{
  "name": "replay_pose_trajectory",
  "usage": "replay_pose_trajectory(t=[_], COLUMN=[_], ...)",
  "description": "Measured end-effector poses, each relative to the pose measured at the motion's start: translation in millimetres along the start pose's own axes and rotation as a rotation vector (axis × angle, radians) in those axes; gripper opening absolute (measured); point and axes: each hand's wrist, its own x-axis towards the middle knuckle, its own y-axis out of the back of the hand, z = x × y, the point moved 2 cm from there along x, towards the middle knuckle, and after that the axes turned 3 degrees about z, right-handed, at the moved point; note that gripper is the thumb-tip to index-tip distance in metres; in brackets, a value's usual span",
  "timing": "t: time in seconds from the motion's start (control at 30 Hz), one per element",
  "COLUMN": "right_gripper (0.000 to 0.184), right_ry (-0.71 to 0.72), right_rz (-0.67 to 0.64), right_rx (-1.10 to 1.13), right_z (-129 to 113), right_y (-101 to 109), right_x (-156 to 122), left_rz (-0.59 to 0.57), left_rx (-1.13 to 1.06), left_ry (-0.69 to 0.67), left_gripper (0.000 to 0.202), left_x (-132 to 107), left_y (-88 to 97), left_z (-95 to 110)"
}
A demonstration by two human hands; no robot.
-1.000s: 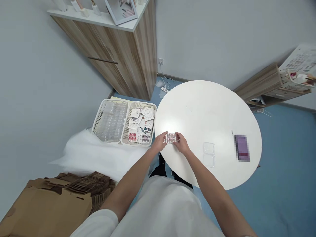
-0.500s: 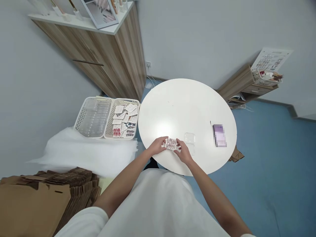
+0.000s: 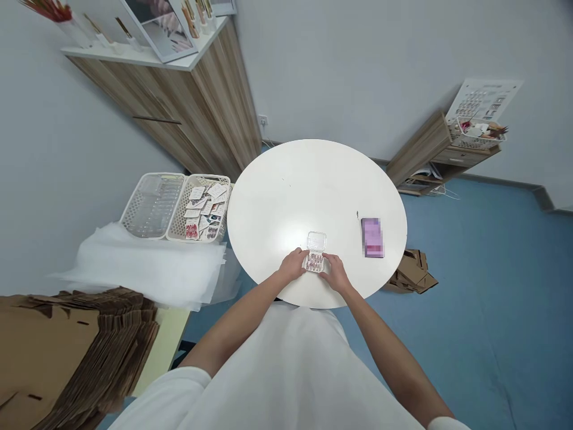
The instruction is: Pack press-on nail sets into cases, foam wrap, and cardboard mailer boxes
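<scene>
Both hands are at a card of press-on nails point(image 3: 314, 261), pinkish and set in rows, near the front edge of the round white table point(image 3: 268, 203). My left hand point(image 3: 293, 264) pinches the card's left side between thumb and fingers. On the right side my right hand point(image 3: 335, 273) grips it the same way. The card sits in or right over the lower half of a clear plastic case, whose raised lid point(image 3: 317, 240) lies open on the far side. Fingers hide the case's side edges.
A purple box point(image 3: 372, 237), partly pixelated, lies right on the table. To the left stand a white basket of nail cards point(image 3: 199, 209) and a basket of clear cases point(image 3: 154, 206). White packing sheets point(image 3: 147, 263) and stacked cardboard point(image 3: 54, 358) lie closer. Flattened cardboard point(image 3: 412, 272) is on the floor.
The nail card has moved from the left of the open clear case onto its lower half, both hands still on it. The camera view has shifted somewhat to the right.
</scene>
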Motion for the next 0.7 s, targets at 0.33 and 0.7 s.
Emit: replay_pose_trajectory(t=[0.33, 0.7], right_gripper=[0.062, 0.059], right_ry=[-0.055, -0.050], right_rz=[-0.105, -0.119], right_rx=[0.021, 0.018], right_z=[15.5, 23.1], right_y=[2.1, 0.4], right_x=[13.9, 17.7], left_rz=[0.037, 0.028], left_rx=[-0.073, -0.167], left_ry=[0.089, 0.044], left_gripper=[0.063, 0.064], left_x=[8.3, 8.0], left_y=[-15.7, -23.3], left_z=[5.3, -3.7])
